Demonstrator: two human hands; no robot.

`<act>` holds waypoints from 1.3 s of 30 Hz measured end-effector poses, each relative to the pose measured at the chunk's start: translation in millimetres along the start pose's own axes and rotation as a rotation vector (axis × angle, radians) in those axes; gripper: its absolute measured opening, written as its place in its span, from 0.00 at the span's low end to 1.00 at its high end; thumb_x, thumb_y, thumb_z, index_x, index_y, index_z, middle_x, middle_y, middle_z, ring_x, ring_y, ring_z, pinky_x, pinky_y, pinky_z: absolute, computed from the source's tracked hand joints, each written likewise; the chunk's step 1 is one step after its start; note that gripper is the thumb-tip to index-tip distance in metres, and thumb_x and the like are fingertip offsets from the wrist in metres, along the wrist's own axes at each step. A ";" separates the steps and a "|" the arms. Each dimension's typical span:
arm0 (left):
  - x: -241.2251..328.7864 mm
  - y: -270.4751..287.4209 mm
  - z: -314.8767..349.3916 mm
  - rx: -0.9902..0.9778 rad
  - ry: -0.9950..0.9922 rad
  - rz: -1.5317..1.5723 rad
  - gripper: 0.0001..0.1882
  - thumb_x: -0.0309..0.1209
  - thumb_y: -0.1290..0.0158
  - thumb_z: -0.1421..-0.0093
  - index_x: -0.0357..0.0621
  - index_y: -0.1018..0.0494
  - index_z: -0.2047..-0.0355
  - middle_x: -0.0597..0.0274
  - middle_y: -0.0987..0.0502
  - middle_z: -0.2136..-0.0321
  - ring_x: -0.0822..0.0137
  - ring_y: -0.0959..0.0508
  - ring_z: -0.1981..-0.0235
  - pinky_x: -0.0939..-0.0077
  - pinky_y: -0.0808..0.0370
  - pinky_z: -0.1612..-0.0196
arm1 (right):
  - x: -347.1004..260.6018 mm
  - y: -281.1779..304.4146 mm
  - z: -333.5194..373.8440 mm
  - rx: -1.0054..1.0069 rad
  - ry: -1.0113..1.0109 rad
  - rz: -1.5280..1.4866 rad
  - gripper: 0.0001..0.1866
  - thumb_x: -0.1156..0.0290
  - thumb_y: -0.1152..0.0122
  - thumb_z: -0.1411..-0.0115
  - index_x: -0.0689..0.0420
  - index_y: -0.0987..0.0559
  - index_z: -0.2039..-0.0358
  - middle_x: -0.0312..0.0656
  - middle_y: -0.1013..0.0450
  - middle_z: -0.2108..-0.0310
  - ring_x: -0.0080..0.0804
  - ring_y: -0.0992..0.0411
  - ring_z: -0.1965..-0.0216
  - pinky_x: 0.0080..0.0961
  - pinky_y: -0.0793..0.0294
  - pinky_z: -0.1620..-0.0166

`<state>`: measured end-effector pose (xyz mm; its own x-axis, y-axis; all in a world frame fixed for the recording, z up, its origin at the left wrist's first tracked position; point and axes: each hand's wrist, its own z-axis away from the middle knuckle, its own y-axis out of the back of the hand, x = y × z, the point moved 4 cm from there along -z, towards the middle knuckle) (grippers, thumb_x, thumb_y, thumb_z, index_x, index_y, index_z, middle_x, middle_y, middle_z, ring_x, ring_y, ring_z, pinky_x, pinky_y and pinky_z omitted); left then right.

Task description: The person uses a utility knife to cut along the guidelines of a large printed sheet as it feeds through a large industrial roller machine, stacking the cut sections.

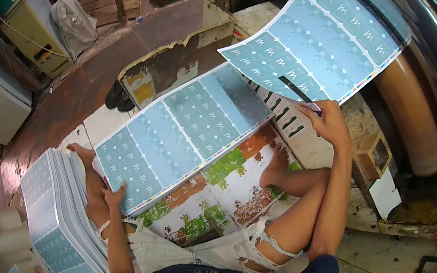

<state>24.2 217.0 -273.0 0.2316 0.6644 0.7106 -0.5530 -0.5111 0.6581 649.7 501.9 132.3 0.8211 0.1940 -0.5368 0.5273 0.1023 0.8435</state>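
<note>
Blue-grey printed card is in both your hands. Your right hand [330,123] pinches the near edge of a raised printed sheet [316,40], fingers closed on it just beside a dark slot cut in the card; the sheet tilts up and away over the machine bed, its face covered in rows of pale blue rectangular label panels with a thin multicoloured strip along one edge. Your left hand [114,197] grips the near corner of a second sheet [184,137] of the same pattern, thumb on top, which lies slanted across your lap and the board in front of you.

Under that second sheet sits a worn board [233,187] patched with green, orange and white print, and your bare right foot [276,166] rests on it. To your left, beside your left knee, a thick stack of matching blue sheets [54,219] fans out on the floor. Further out on the left stand a yellow box-shaped machine [35,30] and a grey tied sack [74,19]. At your right, a small wooden block [374,155] sits beside a large tan roller [411,110].
</note>
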 end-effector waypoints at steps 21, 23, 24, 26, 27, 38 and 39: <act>278.0 -104.2 163.7 -1.083 0.214 1.019 0.41 0.35 0.38 0.44 0.31 0.46 0.36 0.45 0.40 0.38 0.51 0.38 0.38 0.58 0.43 0.35 | -140.6 -106.4 106.7 -0.012 0.302 0.381 0.29 0.70 0.37 0.52 0.63 0.29 0.48 0.60 0.33 0.49 0.37 0.25 0.79 0.31 0.26 0.74; 368.7 -84.1 204.8 -1.314 0.258 1.373 0.33 0.30 0.42 0.41 0.32 0.42 0.39 0.47 0.35 0.42 0.54 0.32 0.42 0.60 0.35 0.39 | -146.9 -109.3 109.5 0.009 0.337 0.331 0.29 0.69 0.37 0.52 0.65 0.29 0.48 0.63 0.33 0.50 0.37 0.24 0.79 0.30 0.26 0.75; 395.2 -79.2 210.3 -1.392 0.271 1.491 0.30 0.29 0.44 0.40 0.32 0.40 0.40 0.48 0.33 0.43 0.55 0.30 0.43 0.60 0.33 0.40 | -152.2 -110.2 111.0 0.014 0.342 0.329 0.29 0.69 0.37 0.52 0.65 0.29 0.48 0.63 0.33 0.50 0.37 0.24 0.79 0.30 0.26 0.75; 395.7 -83.7 186.6 -1.032 0.230 1.120 0.26 0.25 0.45 0.39 0.33 0.37 0.42 0.49 0.28 0.49 0.57 0.25 0.49 0.65 0.26 0.47 | -157.9 -118.1 116.4 -0.097 0.321 0.232 0.27 0.70 0.38 0.50 0.65 0.29 0.48 0.64 0.32 0.50 0.38 0.23 0.78 0.31 0.25 0.73; 401.6 -77.9 192.4 -0.981 0.141 0.982 0.26 0.25 0.43 0.41 0.34 0.37 0.43 0.50 0.27 0.51 0.59 0.23 0.54 0.67 0.23 0.52 | -157.5 -121.0 120.8 -0.145 0.283 0.232 0.26 0.71 0.40 0.48 0.62 0.29 0.47 0.60 0.33 0.48 0.40 0.22 0.75 0.34 0.24 0.70; 350.5 -6.8 190.2 -0.724 0.019 0.950 0.29 0.22 0.43 0.41 0.33 0.39 0.41 0.53 0.30 0.49 0.62 0.28 0.51 0.68 0.28 0.48 | -12.2 -23.6 186.8 0.476 -0.463 -0.526 0.11 0.70 0.39 0.39 0.66 0.20 0.73 0.37 0.22 0.75 0.19 0.26 0.71 0.19 0.28 0.69; 341.6 -2.3 187.1 -0.707 -0.002 0.916 0.29 0.25 0.43 0.40 0.32 0.41 0.41 0.52 0.30 0.48 0.62 0.27 0.51 0.67 0.28 0.48 | 6.4 1.0 186.3 0.730 -0.458 -0.536 0.13 0.66 0.37 0.40 0.66 0.18 0.72 0.36 0.23 0.76 0.16 0.30 0.74 0.17 0.32 0.72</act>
<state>254.4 343.1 14.8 -0.4863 0.2016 0.8502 -0.8385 -0.3813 -0.3892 696.2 321.5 126.3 0.3615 -0.1104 -0.9258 0.7297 -0.5846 0.3546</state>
